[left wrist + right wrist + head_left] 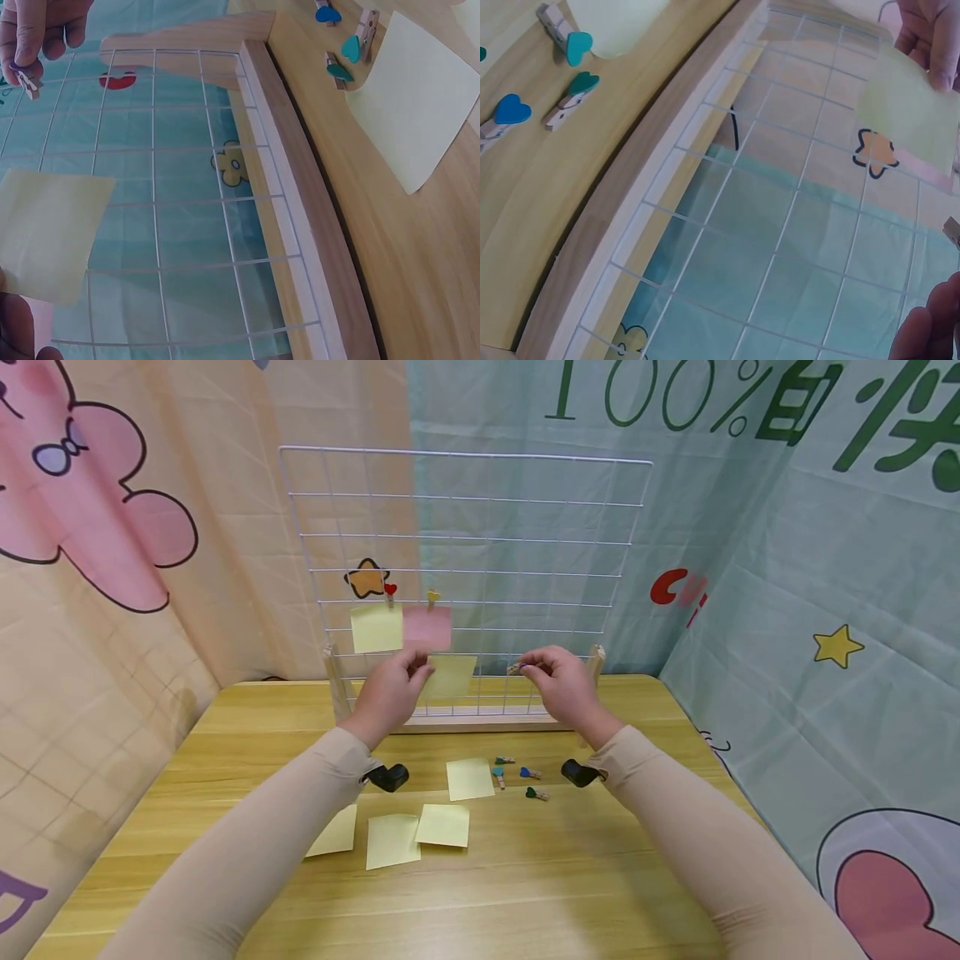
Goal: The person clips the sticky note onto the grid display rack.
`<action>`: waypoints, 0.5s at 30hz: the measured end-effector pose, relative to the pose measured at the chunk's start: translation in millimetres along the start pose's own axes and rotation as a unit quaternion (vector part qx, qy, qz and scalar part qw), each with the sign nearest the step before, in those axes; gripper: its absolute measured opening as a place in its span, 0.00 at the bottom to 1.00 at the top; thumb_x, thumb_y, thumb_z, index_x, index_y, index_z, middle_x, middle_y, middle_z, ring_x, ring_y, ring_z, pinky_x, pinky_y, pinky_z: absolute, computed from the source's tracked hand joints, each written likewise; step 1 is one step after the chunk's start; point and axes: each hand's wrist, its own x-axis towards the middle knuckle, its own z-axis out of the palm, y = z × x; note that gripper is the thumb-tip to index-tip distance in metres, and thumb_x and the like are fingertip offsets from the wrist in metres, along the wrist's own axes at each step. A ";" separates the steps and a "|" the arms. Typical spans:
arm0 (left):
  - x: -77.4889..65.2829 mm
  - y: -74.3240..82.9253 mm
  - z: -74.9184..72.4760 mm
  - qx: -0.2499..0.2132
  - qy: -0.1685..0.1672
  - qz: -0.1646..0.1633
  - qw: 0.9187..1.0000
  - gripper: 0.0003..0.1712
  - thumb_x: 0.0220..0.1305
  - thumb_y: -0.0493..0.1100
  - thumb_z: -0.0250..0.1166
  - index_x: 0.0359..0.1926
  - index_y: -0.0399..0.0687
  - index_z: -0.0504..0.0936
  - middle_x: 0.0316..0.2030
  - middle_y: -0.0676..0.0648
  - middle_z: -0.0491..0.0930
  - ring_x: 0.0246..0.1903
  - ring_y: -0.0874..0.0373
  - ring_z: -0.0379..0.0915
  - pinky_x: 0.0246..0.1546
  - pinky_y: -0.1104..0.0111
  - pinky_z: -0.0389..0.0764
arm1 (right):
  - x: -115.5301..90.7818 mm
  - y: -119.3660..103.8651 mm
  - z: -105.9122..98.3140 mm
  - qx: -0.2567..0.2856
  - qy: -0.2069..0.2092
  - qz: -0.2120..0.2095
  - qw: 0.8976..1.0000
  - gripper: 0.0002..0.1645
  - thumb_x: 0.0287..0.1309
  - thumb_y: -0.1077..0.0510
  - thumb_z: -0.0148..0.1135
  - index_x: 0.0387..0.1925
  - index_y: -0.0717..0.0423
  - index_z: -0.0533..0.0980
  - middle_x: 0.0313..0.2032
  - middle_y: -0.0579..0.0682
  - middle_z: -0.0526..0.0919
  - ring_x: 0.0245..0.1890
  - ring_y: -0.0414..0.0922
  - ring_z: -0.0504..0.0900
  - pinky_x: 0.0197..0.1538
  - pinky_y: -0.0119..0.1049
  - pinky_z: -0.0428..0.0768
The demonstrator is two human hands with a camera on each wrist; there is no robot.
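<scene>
My left hand [393, 687] pinches a yellow paper note [452, 677] by its left edge, in front of the lower part of a white wire grid [525, 572]. Between the thumb and fingers of my right hand [564, 689] is a small wooden clothespin [28, 84], held a little to the right of that note. Above my left hand, another yellow note [377, 628] hangs from the grid under a red-heart clothespin [390, 591]. Beside it hangs a pink note [427, 628] under a clothespin with a yellow top [433, 598].
The grid stands in a wooden base [480, 724] towards the table's back. Several yellow notes [470, 778] lie on the table [570, 877] in front, next to several heart clothespins [530, 773] in blue, teal and green. Printed curtains [750, 610] hang behind and at the sides.
</scene>
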 end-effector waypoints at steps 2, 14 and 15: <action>2.5 2.4 -0.1 0.000 0.001 -0.002 1.000 0.10 0.81 0.45 0.59 0.50 0.44 0.82 0.41 0.44 0.85 0.35 0.51 0.75 0.41 0.59 0.81 | 2.0 -2.1 -0.9 0.003 0.004 -0.004 1.000 0.13 0.78 0.57 0.59 0.52 0.59 0.85 0.48 0.57 0.83 0.38 0.50 0.77 0.41 0.41 0.76; 20.1 14.2 2.7 -0.020 0.017 -0.004 1.000 0.12 0.82 0.45 0.57 0.50 0.44 0.82 0.38 0.45 0.83 0.33 0.51 0.74 0.40 0.60 0.78 | 19.5 -13.0 -6.1 -0.003 0.023 -0.009 1.000 0.13 0.78 0.56 0.59 0.52 0.57 0.86 0.47 0.55 0.84 0.28 0.50 0.72 0.33 0.40 0.71; 21.6 14.7 2.9 -0.023 0.018 -0.004 1.000 0.12 0.82 0.46 0.57 0.50 0.44 0.82 0.37 0.44 0.83 0.32 0.51 0.74 0.40 0.60 0.78 | 20.6 -14.1 -6.5 -0.004 0.023 -0.009 1.000 0.14 0.78 0.56 0.59 0.52 0.57 0.86 0.47 0.55 0.84 0.29 0.49 0.72 0.33 0.40 0.71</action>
